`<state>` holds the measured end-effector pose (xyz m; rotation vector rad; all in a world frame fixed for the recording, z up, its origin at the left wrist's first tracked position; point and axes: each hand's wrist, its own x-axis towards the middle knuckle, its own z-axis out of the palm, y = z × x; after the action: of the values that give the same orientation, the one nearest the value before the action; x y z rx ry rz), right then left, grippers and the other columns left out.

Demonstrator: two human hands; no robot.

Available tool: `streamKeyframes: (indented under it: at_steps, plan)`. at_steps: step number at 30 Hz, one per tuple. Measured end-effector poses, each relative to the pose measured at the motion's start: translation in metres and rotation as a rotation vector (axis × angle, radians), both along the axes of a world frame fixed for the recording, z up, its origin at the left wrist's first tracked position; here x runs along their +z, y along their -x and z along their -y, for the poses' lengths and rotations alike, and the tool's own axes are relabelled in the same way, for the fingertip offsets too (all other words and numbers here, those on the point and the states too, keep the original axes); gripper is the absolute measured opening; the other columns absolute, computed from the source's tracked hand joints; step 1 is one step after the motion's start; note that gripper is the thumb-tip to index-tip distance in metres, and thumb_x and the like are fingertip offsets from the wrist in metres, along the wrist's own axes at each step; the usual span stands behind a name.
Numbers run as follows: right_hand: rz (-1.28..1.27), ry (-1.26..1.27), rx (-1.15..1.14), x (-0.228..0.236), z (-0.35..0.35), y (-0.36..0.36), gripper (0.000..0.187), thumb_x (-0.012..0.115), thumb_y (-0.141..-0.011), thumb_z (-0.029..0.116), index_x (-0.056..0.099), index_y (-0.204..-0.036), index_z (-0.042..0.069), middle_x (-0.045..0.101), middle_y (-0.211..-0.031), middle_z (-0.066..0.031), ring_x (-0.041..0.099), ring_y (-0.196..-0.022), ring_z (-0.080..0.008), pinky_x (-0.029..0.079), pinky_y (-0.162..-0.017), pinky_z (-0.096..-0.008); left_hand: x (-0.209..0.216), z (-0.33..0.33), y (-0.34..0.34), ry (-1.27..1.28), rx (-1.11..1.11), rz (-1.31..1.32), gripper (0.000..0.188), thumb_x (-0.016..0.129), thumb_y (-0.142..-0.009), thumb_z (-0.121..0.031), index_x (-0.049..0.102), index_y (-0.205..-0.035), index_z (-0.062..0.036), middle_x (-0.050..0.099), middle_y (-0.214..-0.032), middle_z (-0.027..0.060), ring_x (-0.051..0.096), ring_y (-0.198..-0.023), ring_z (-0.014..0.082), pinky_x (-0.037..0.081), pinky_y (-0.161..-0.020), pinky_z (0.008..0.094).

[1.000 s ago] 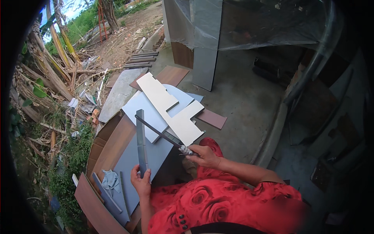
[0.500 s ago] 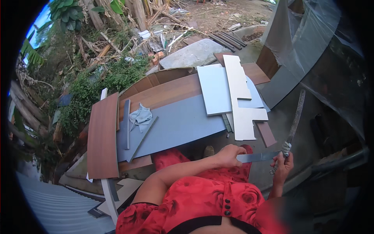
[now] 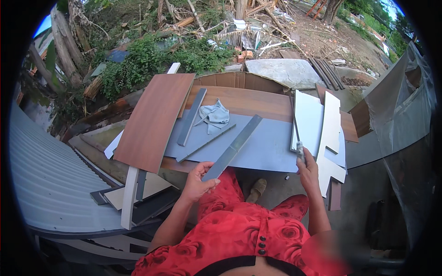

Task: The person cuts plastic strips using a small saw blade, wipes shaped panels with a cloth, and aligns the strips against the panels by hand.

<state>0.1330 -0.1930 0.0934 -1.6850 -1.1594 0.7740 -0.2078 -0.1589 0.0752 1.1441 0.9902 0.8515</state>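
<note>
My left hand (image 3: 200, 181) is closed on the near end of a narrow grey board strip (image 3: 225, 157). The strip slants up and away over the grey panel (image 3: 271, 142), and a thin line crosses it midway. In my right hand (image 3: 309, 171) is a long narrow blade (image 3: 295, 117) with a pale wrapped handle. It points away from me, in front of the white board's left edge. Left of the held strip, a thin strip (image 3: 207, 142), another grey strip (image 3: 192, 116) and a crumpled light-blue cloth (image 3: 215, 115) lie on the panel.
A reddish-brown board (image 3: 154, 122) lies across the left end. White boards (image 3: 308, 120), one a notched piece (image 3: 329, 138), lie at the right. Corrugated metal sheeting (image 3: 55, 165) is at the left, beside stacked offcuts (image 3: 138, 195). Plastic-wrapped panels (image 3: 400, 106) stand at the right.
The strip has swung from lying sideways between my hands to pointing away over the panel. My hands have moved apart, and the blade now points away from me. The view has shifted left.
</note>
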Motion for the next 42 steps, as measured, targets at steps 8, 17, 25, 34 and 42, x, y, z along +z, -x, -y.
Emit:
streamKeyframes:
  at_steps: [8,17,25,34,42]
  plan:
    - [0.477,0.063,0.118,-0.055,-0.124,0.055,0.043,0.053,-0.08,0.016,0.048,-0.122,0.013,0.058,-0.098,-0.0185,0.058,-0.085,-0.0353,0.045,-0.075,-0.0442,-0.002,0.01,0.05,0.013,0.4,0.121,0.046,0.065,-0.071,0.002,0.048,-0.113,0.0,0.056,-0.088,0.0071,0.056,-0.056,0.0092,0.043,-0.042,0.0187]
    - [0.86,0.162,0.15,-0.067,-0.195,0.031,0.044,0.059,-0.076,0.016,0.049,-0.119,0.02,0.056,-0.109,-0.0139,0.058,-0.093,-0.0356,0.045,-0.081,-0.044,-0.007,0.021,0.088,-0.022,0.572,0.146,0.039,0.061,-0.076,0.0,0.051,-0.113,0.0031,0.059,-0.087,0.0088,0.055,-0.053,0.0095,0.041,-0.04,0.0183]
    - [1.14,0.206,0.238,-0.085,-0.21,0.037,0.045,0.064,-0.068,0.018,0.055,-0.112,0.015,0.051,-0.109,-0.0129,0.049,-0.105,-0.0326,0.044,-0.083,-0.0445,-0.024,0.046,0.113,0.018,0.667,0.185,0.036,0.06,-0.077,-0.002,0.053,-0.112,0.0035,0.061,-0.09,0.0091,0.056,-0.054,0.0096,0.043,-0.042,0.0181]
    - [0.95,0.004,0.684,-0.069,-0.264,0.196,0.06,0.063,-0.072,0.023,0.045,-0.129,0.024,0.041,-0.128,-0.02,0.049,-0.109,-0.0379,0.043,-0.09,-0.0436,-0.029,0.06,0.11,0.038,0.686,0.26,0.041,0.058,-0.077,0.001,0.049,-0.118,0.0044,0.059,-0.097,0.0122,0.06,-0.059,0.013,0.048,-0.043,0.02]
    - [0.587,-0.108,0.225,-0.095,-0.294,0.185,0.03,0.057,-0.069,0.005,0.062,-0.098,0.006,0.059,-0.095,-0.018,0.061,-0.084,-0.0287,0.047,-0.076,-0.0398,-0.024,0.073,0.1,0.055,0.616,0.225,0.043,0.06,-0.076,0.001,0.05,-0.118,0.0032,0.06,-0.09,0.0091,0.057,-0.057,0.0101,0.042,-0.043,0.0185]
